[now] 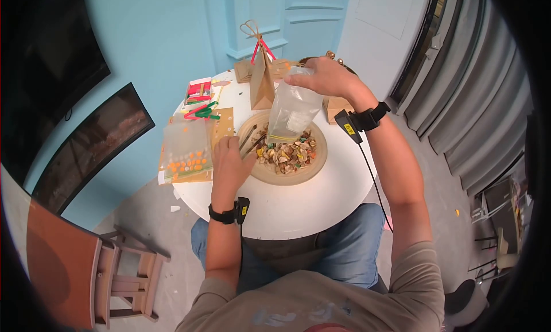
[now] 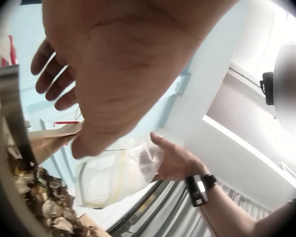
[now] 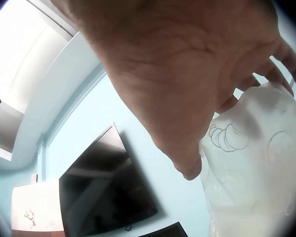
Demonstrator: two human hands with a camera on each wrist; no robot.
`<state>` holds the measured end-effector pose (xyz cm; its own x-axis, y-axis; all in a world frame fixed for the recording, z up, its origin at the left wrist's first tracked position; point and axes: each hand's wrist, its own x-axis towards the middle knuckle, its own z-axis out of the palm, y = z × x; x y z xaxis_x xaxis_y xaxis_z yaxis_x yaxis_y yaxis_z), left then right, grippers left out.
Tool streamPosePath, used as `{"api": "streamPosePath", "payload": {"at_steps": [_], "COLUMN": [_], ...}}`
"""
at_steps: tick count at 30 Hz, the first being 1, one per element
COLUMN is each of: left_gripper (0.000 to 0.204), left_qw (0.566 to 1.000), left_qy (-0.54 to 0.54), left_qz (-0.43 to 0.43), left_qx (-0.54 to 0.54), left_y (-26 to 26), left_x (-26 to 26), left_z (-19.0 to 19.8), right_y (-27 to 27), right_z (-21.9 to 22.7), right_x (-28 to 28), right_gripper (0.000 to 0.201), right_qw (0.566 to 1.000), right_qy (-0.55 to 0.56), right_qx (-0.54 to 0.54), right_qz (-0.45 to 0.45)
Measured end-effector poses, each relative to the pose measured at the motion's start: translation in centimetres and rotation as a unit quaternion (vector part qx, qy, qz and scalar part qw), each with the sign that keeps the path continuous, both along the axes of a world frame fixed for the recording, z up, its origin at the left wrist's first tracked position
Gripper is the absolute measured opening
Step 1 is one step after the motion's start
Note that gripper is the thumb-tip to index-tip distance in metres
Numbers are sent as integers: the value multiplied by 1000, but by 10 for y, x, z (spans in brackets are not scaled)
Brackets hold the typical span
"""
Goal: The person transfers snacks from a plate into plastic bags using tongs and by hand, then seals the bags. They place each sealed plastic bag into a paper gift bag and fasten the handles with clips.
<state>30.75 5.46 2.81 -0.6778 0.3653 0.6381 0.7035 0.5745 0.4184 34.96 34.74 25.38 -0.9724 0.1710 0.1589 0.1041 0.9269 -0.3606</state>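
Note:
A frosted plastic zip bag, its zip end pointing down, hangs over a round plate heaped with dried petals. My right hand holds the bag by its upper end, thumb on one side and fingers on the other; faint line drawings show on the bag in the right wrist view. My left hand is at the plate's left rim, its fingers loosely extended. Beside it, dark metal tongs lean on the plate, and in the left wrist view the tongs stand apart from the palm.
Left of the plate, a second zip bag with orange pieces lies on brown paper. Behind it are red and green clips and a small box. A tall kraft paper bag stands behind the plate, a smaller kraft box to its right.

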Motion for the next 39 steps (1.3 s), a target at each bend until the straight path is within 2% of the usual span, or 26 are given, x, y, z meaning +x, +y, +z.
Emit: {"api": "streamPosePath", "payload": {"at_steps": [1, 3, 4, 6, 8, 10, 11, 13, 14, 15, 16, 17, 18, 19, 20, 22, 26, 28, 29, 30, 31, 33, 36, 39], "left_gripper": [52, 55, 55, 40, 32, 25, 21, 20, 20, 20, 20, 20, 20, 20, 19, 18, 16, 16, 14, 13, 13, 12, 12, 12], "left_qw": [1000, 991, 991, 980, 980, 980, 969, 956, 934, 907, 907, 876, 842, 842, 832, 822, 788, 778, 760, 741, 741, 717, 729, 725], "left_qy": [1, -10, -10, -46, -61, -73, -106, -137, -182, -226, -225, -267, -307, -307, -299, -291, -296, -303, -306, -308, -309, -327, -303, -304], "left_qz": [-1, -110, -110, -139, -124, -109, -108, -107, -120, -133, -134, -145, -156, -155, -156, -158, -176, -176, -183, -190, -190, -194, -175, -196], "left_qx": [0, 78, 78, 138, 144, 150, 193, 236, 284, 331, 330, 374, 415, 415, 440, 464, 510, 521, 543, 565, 565, 584, 588, 587], "left_y": [1, 6, 9, 15, 15, 12, 9, 3, -1, -5, -7, -9, -11, -12, -12, -15, -14, -15, -14, -14, -14, -14, -23, -27], "left_x": [4, 14, 20, 30, 28, 29, 31, 28, 22, 17, 16, 15, 15, 15, 13, 10, 0, -1, 0, 2, 3, 4, -10, -16], "left_z": [8, 26, 31, 37, 32, 34, 40, 42, 37, 33, 36, 39, 40, 43, 43, 42, 31, 29, 32, 36, 38, 42, 26, 24], "right_y": [1, -4, -9, -19, -24, -20, -14, 2, 10, 18, 22, 26, 29, 31, 32, 32, 21, 13, 19, 33, 36, 39, 44, 43], "right_z": [0, 1, 2, 3, 7, 14, 14, 14, 10, 3, 1, 2, 4, 6, 5, 1, 3, 9, 0, -12, -14, -15, -22, -26], "right_x": [0, -1, 0, 3, 11, 24, 28, 37, 40, 41, 44, 45, 44, 46, 47, 49, 59, 68, 65, 60, 60, 58, 57, 59], "right_gripper": [103, 103, 103, 105, 107, 99, 99, 77, 77, 60, 44, 44, 33, 23, 23, 10, 8, 7, 7, 7, 8, 11, 15, 18], "right_qw": [1000, 1000, 999, 999, 998, 995, 995, 984, 984, 980, 973, 973, 969, 963, 963, 969, 968, 967, 967, 965, 960, 959, 948, 930], "right_qy": [-6, -16, -27, -41, -56, -71, -70, -73, -72, -54, -36, -36, -66, -96, -96, -42, -39, -102, -103, -96, -88, -97, -117, -128], "right_qx": [-8, -8, -8, -13, -18, -60, -59, -130, -130, -132, -134, -134, -159, -184, -184, -214, -213, -214, -214, -196, -177, -194, -242, -289], "right_qz": [3, -13, -27, -32, -39, 37, 37, 94, 93, 139, 185, 184, 178, 171, 171, 119, 124, 97, 96, 148, 199, 182, 168, 190]}}
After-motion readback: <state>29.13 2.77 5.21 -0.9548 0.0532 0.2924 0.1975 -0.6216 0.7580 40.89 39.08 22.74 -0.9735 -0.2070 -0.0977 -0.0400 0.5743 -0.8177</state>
